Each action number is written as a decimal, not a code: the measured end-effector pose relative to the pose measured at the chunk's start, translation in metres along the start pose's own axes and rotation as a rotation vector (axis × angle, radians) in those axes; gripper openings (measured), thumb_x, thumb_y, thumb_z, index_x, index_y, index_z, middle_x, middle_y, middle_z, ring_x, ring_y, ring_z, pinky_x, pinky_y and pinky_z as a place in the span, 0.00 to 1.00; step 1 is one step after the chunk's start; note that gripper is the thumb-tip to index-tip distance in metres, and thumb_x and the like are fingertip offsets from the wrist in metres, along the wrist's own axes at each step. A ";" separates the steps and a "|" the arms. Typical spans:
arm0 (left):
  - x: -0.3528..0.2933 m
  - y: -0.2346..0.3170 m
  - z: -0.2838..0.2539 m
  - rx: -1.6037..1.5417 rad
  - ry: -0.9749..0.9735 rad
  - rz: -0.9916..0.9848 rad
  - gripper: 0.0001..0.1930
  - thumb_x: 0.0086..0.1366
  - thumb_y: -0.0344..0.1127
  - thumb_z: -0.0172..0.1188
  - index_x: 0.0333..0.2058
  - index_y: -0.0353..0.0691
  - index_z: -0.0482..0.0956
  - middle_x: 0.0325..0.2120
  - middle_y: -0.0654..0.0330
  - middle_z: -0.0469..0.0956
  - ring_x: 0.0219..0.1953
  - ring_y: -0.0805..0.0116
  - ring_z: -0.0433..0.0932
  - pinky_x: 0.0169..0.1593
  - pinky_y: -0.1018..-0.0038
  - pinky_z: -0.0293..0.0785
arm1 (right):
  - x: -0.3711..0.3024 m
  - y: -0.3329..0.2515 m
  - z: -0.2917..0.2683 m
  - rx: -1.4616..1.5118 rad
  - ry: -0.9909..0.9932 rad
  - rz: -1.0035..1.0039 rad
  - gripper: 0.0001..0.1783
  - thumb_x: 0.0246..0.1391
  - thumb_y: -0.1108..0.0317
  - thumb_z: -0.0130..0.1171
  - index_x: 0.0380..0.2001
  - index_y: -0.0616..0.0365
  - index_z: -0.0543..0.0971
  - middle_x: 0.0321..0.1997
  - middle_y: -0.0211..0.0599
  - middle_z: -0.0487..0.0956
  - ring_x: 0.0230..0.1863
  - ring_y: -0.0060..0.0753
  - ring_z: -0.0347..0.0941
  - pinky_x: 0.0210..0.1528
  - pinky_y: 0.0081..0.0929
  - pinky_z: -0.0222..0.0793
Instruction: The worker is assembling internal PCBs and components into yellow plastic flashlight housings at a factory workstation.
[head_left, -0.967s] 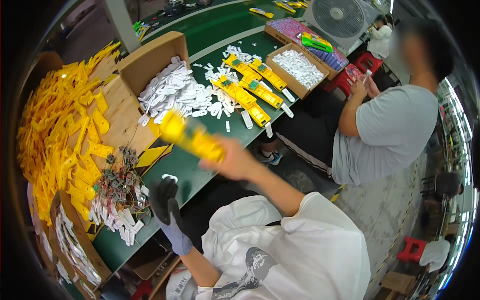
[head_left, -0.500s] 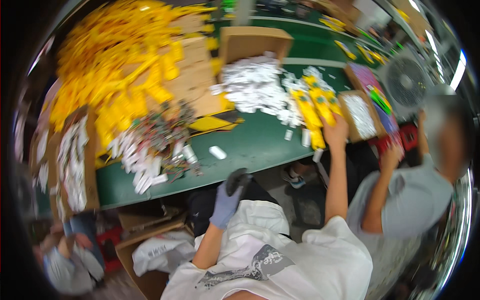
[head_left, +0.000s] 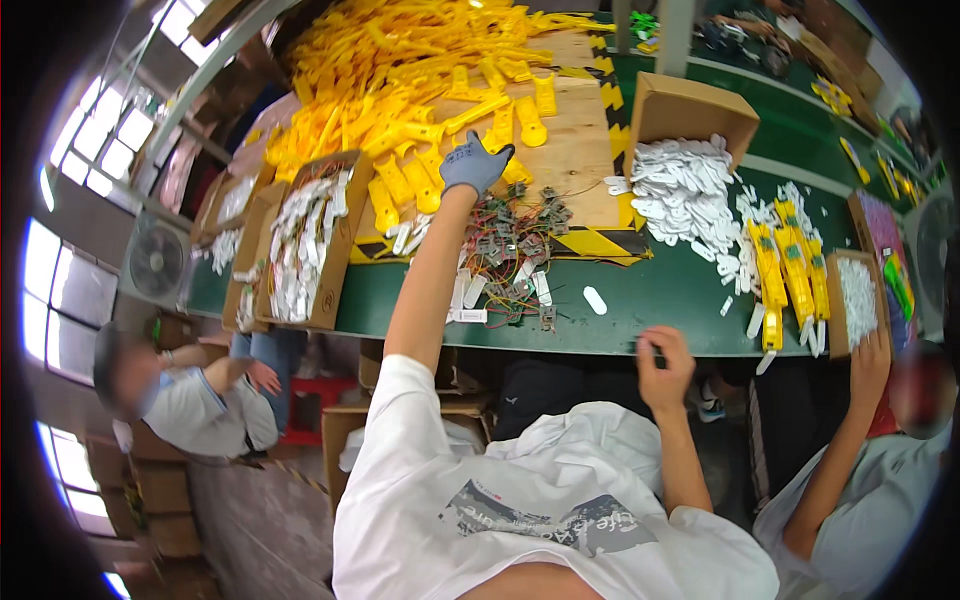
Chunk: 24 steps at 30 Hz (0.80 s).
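My left hand [head_left: 475,167], in a grey-blue glove with dark fingertips, reaches over the near edge of a large pile of yellow plastic housings [head_left: 400,100]. Its thumb and forefinger are spread, and no held piece shows; the other fingers are partly hidden. Just below that wrist lies a tangle of small circuit boards with wires [head_left: 510,235], with white plastic strips [head_left: 468,290] among them. Bare and loosely curled, my right hand [head_left: 665,368] hangs at the table's front edge with nothing visible in it. A single white oval piece [head_left: 595,300] lies on the green tabletop to its left.
A tipped cardboard box [head_left: 690,105] spills white pieces [head_left: 685,190]. Several yellow housings with boards [head_left: 793,262] lie right of it. A carton of white strips [head_left: 345,215] stands at left. Co-workers sit at left [head_left: 215,400] and right [head_left: 870,500], the right one's hand near a small carton [head_left: 835,300].
My view has swung left. My right hand has let go of the yellow housings at right and drawn back to the table edge. My left hand has risen from my lap to the yellow pile.
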<state>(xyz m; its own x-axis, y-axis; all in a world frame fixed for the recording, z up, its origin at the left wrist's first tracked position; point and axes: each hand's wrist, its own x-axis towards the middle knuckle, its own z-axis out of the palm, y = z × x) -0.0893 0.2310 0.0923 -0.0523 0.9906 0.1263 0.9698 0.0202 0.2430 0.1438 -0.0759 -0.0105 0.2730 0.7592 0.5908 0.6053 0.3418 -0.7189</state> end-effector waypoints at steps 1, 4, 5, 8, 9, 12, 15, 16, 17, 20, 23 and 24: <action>0.019 0.002 0.013 0.095 -0.106 0.002 0.45 0.48 0.61 0.57 0.57 0.35 0.59 0.47 0.47 0.73 0.49 0.53 0.73 0.50 0.64 0.69 | -0.004 -0.004 0.011 0.022 -0.039 -0.020 0.03 0.45 0.77 0.58 0.26 0.61 0.76 0.31 0.39 0.77 0.34 0.37 0.74 0.38 0.27 0.69; 0.046 0.020 0.029 0.156 -0.269 -0.055 0.47 0.46 0.60 0.59 0.59 0.34 0.56 0.52 0.47 0.69 0.52 0.55 0.71 0.53 0.66 0.67 | -0.008 -0.037 0.023 0.326 -0.075 0.125 0.03 0.43 0.77 0.60 0.26 0.61 0.77 0.30 0.38 0.77 0.33 0.36 0.75 0.37 0.27 0.70; 0.055 0.021 0.034 0.174 -0.273 -0.028 0.47 0.46 0.60 0.59 0.59 0.34 0.56 0.52 0.47 0.69 0.52 0.55 0.71 0.53 0.66 0.67 | -0.009 -0.046 0.025 0.325 -0.045 0.140 0.03 0.43 0.77 0.60 0.26 0.61 0.77 0.30 0.38 0.77 0.33 0.36 0.75 0.37 0.27 0.70; 0.060 0.031 0.038 -0.020 -0.042 -0.229 0.50 0.44 0.54 0.63 0.61 0.33 0.49 0.51 0.48 0.70 0.52 0.57 0.71 0.53 0.67 0.68 | -0.011 -0.056 0.028 0.501 -0.318 0.010 0.05 0.43 0.75 0.61 0.28 0.62 0.78 0.29 0.38 0.77 0.31 0.33 0.75 0.36 0.25 0.70; 0.058 0.037 0.035 -0.012 -0.047 -0.220 0.50 0.44 0.54 0.63 0.61 0.33 0.49 0.51 0.48 0.70 0.52 0.57 0.71 0.53 0.67 0.68 | -0.009 -0.053 0.028 0.502 -0.308 0.019 0.05 0.43 0.75 0.61 0.28 0.62 0.78 0.29 0.38 0.77 0.31 0.33 0.75 0.36 0.25 0.70; 0.066 0.014 0.021 -0.589 0.186 -0.209 0.35 0.43 0.45 0.65 0.49 0.29 0.67 0.38 0.47 0.77 0.40 0.59 0.76 0.43 0.68 0.70 | 0.005 -0.052 0.025 0.526 -0.550 0.237 0.09 0.45 0.71 0.61 0.32 0.61 0.78 0.30 0.38 0.77 0.29 0.31 0.75 0.35 0.25 0.70; 0.054 0.019 0.005 -1.352 0.196 -0.101 0.09 0.45 0.27 0.64 0.26 0.34 0.74 0.22 0.62 0.74 0.24 0.73 0.71 0.29 0.76 0.66 | 0.023 -0.045 0.026 0.292 -0.448 0.129 0.12 0.44 0.67 0.61 0.34 0.59 0.77 0.31 0.39 0.76 0.30 0.36 0.74 0.35 0.29 0.70; 0.036 0.026 -0.008 -1.402 0.244 -0.024 0.08 0.47 0.26 0.63 0.27 0.34 0.74 0.23 0.62 0.74 0.24 0.73 0.71 0.29 0.76 0.66 | 0.029 -0.042 0.028 0.228 -0.420 0.132 0.12 0.44 0.66 0.61 0.34 0.59 0.77 0.31 0.39 0.76 0.31 0.38 0.74 0.35 0.30 0.69; 0.017 0.028 -0.019 -1.449 0.298 0.055 0.07 0.49 0.26 0.62 0.28 0.34 0.74 0.24 0.61 0.74 0.24 0.72 0.70 0.29 0.76 0.66 | 0.034 -0.038 0.032 0.166 -0.395 0.129 0.12 0.44 0.66 0.61 0.34 0.58 0.77 0.32 0.39 0.76 0.32 0.40 0.73 0.35 0.32 0.69; -0.019 0.004 -0.033 -1.480 0.133 0.175 0.09 0.55 0.28 0.59 0.35 0.37 0.72 0.29 0.57 0.75 0.26 0.70 0.73 0.29 0.75 0.69 | 0.040 -0.032 0.049 0.022 -0.430 0.080 0.15 0.44 0.61 0.62 0.35 0.56 0.77 0.33 0.37 0.75 0.37 0.41 0.71 0.39 0.34 0.67; -0.101 0.012 -0.048 -1.746 -0.070 0.249 0.12 0.59 0.27 0.53 0.42 0.37 0.68 0.34 0.53 0.75 0.33 0.64 0.77 0.37 0.70 0.74 | 0.040 -0.043 0.068 -0.152 -0.530 0.060 0.20 0.42 0.56 0.63 0.37 0.55 0.76 0.35 0.36 0.74 0.40 0.41 0.70 0.41 0.36 0.65; -0.129 0.010 -0.056 -1.749 -0.121 0.231 0.14 0.60 0.27 0.52 0.45 0.37 0.66 0.36 0.52 0.75 0.34 0.60 0.77 0.39 0.67 0.75 | 0.039 -0.047 0.077 -0.235 -0.518 -0.012 0.21 0.40 0.55 0.64 0.36 0.55 0.76 0.34 0.35 0.74 0.40 0.40 0.70 0.41 0.35 0.65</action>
<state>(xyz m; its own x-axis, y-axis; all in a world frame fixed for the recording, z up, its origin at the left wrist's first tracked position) -0.0861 0.0954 0.1323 0.1311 0.9571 0.2583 -0.4160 -0.1834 0.8907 0.0679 -0.0198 0.0182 -0.1012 0.9490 0.2987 0.7726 0.2641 -0.5774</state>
